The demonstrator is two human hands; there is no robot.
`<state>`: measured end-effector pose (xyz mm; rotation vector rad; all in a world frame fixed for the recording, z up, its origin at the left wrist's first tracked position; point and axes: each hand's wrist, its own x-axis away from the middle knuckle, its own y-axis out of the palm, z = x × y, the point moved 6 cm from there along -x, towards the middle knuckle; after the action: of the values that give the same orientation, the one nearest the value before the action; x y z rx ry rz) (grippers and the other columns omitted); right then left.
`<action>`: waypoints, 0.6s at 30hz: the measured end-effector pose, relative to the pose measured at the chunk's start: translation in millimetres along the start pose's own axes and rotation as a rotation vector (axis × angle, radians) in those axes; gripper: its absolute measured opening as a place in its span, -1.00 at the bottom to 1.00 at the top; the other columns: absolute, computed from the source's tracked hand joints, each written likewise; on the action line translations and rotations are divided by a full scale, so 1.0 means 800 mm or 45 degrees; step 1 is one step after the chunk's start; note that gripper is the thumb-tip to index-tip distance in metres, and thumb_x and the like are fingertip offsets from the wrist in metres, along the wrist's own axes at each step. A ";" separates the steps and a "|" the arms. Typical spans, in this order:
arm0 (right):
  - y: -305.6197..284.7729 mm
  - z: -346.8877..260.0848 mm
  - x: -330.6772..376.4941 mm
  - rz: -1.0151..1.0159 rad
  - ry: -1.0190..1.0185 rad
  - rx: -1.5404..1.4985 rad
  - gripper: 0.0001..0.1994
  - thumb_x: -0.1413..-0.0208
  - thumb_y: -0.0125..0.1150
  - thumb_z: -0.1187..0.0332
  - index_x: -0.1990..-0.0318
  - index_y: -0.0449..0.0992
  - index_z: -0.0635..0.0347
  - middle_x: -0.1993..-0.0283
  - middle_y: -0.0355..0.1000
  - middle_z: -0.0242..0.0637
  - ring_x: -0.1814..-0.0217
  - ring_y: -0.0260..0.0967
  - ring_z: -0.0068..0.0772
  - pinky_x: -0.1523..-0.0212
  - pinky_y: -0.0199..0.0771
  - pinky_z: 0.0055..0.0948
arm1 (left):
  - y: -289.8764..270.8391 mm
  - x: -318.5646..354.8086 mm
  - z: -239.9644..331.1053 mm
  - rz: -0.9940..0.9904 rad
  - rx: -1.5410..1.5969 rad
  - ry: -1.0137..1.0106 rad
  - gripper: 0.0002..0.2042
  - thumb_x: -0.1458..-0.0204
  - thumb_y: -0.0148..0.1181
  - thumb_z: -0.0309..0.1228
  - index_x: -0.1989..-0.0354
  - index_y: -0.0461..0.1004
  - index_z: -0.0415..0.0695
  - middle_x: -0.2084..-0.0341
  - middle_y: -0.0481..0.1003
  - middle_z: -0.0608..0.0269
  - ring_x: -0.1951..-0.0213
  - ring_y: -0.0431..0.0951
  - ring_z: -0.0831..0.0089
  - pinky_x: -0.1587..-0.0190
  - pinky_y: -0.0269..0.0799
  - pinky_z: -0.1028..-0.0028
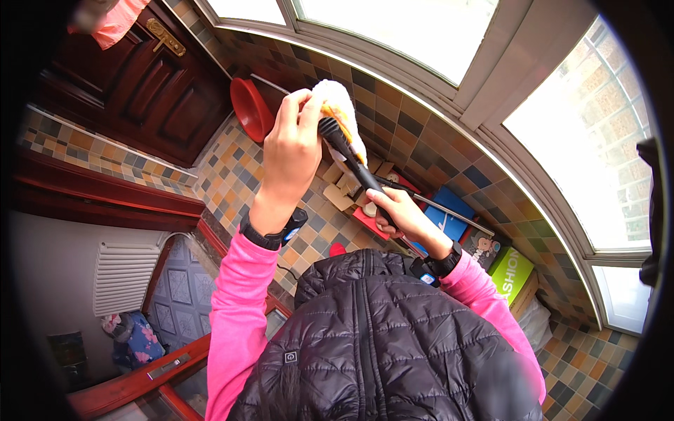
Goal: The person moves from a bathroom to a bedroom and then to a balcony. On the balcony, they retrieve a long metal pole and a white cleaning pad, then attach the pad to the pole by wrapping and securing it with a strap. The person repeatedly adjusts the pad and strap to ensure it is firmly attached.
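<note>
In front of me and raised up, my left hand point(293, 133) pinches a soft white thing with a yellow-orange edge point(340, 105), perhaps a shoe or a cloth; its kind is not clear. My right hand point(400, 209) is wrapped around the lower end of a long black handle point(365, 177). The handle slants up to a dark ribbed head point(330, 129), like a brush, which lies against the white thing beside my left fingers. Black bands with small devices sit on both wrists.
A red basin point(251, 109) leans by the tiled wall. Below the window are a blue box point(449, 210), a green box point(511, 272), cardboard pieces point(340, 196) and a metal pole point(460, 216). A dark red door point(140, 84) stands far left, with a white radiator point(126, 277) nearer.
</note>
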<state>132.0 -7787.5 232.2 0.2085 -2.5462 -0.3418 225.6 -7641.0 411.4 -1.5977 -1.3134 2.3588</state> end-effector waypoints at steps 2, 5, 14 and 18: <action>-0.004 -0.007 0.001 0.089 -0.078 0.073 -0.69 -0.35 0.04 0.09 0.22 0.31 0.16 0.65 0.17 -0.46 0.76 0.08 -0.68 0.79 -0.02 -0.60 | -0.006 0.001 0.000 0.041 0.135 -0.061 -0.68 -0.01 0.16 -0.70 0.02 0.45 -0.30 0.16 0.46 0.03 0.12 0.54 0.08 0.16 0.53 0.24; -0.013 -0.018 0.004 0.167 -0.170 0.222 -0.69 -0.34 0.07 0.09 0.26 0.33 0.15 0.67 0.20 -0.48 0.78 0.09 -0.68 0.79 0.01 -0.59 | -0.018 0.002 0.000 0.086 0.252 -0.106 -0.79 -0.08 0.15 -0.67 0.09 0.48 -0.28 0.21 0.51 0.02 0.16 0.54 0.08 0.14 0.49 0.24; -0.040 -0.044 0.007 0.391 -0.336 0.363 -0.65 -0.26 0.19 0.08 0.30 0.42 0.24 0.66 0.25 -0.46 0.71 0.17 -0.67 0.69 0.14 -0.52 | -0.029 0.010 -0.028 0.015 0.858 -0.368 -0.77 -0.08 0.11 -0.73 0.09 0.49 -0.27 0.25 0.54 0.23 0.29 0.54 0.54 0.24 0.42 0.58; -0.021 -0.043 0.005 0.261 -0.294 0.282 -0.66 -0.27 0.18 0.07 0.30 0.43 0.22 0.66 0.23 -0.49 0.71 0.15 -0.69 0.68 0.14 -0.55 | -0.022 0.020 -0.030 0.164 1.454 -0.592 -0.69 -0.10 0.07 -0.76 -0.02 0.39 -0.28 0.22 0.50 0.33 0.27 0.47 0.72 0.24 0.36 0.72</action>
<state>149.0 -7811.3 257.5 -0.0119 -2.8022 -0.0031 228.8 -7607.2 407.1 -0.7945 0.2655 2.7400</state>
